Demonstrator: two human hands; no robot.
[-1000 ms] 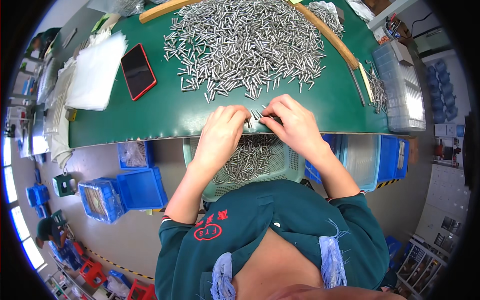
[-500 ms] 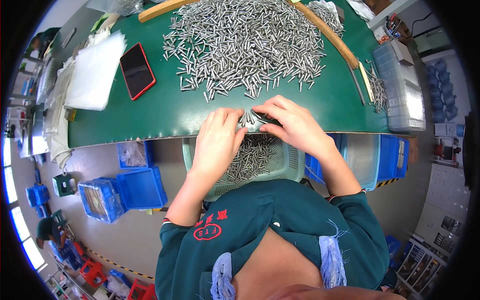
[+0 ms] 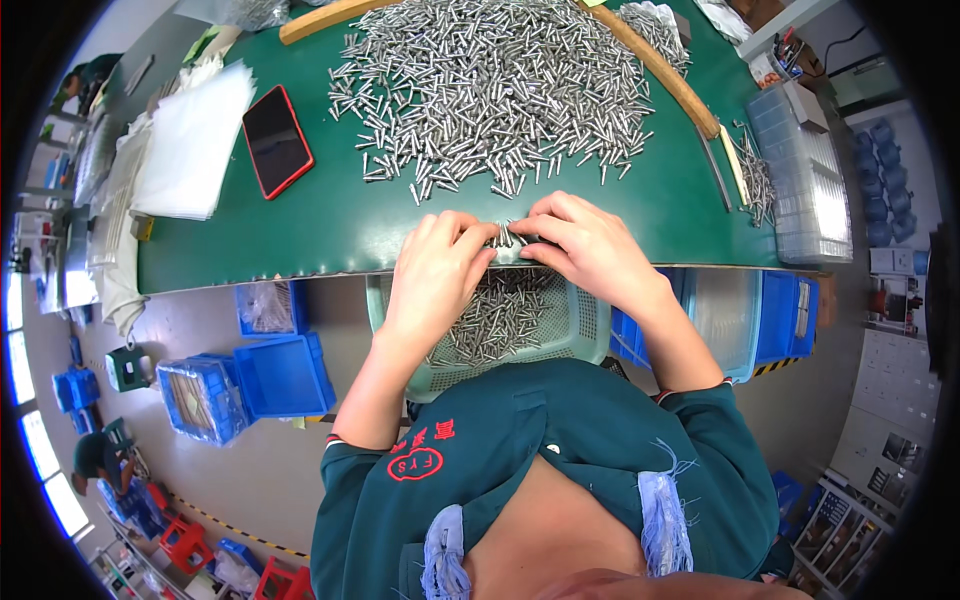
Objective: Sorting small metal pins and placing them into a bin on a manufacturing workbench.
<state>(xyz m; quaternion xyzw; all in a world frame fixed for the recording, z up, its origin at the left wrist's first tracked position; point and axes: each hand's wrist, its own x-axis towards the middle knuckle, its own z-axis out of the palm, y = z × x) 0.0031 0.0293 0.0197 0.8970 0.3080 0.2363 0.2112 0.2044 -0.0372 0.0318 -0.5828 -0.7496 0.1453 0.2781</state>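
At the near edge of the green table, a few small screw-like metal pins (image 3: 504, 238) stand bunched between my two hands. My left hand (image 3: 432, 268) is curled at their left side, its thumb and fingertips pinching at them. From the other side, the bent fingers and thumb of my right hand (image 3: 590, 243) close on the same bunch. The fingertips partly hide how many pins each hand grips. Just below the edge sits a pale green perforated basket (image 3: 578, 318), with many of the same pins (image 3: 500, 318) lying in it. Farther back spreads a large heap of pins (image 3: 490, 100).
Wooden strips (image 3: 665, 75) border the heap. A red-edged phone (image 3: 277, 142) and white sheets (image 3: 195, 145) lie to the left. Clear plastic boxes (image 3: 795, 165) stand at the right, beside a small pile of longer pins (image 3: 755, 178). Blue bins (image 3: 285, 375) are on the floor.
My hands have drawn slightly closer together. The pins between them, fanned out before, are now gathered into a tighter bunch.
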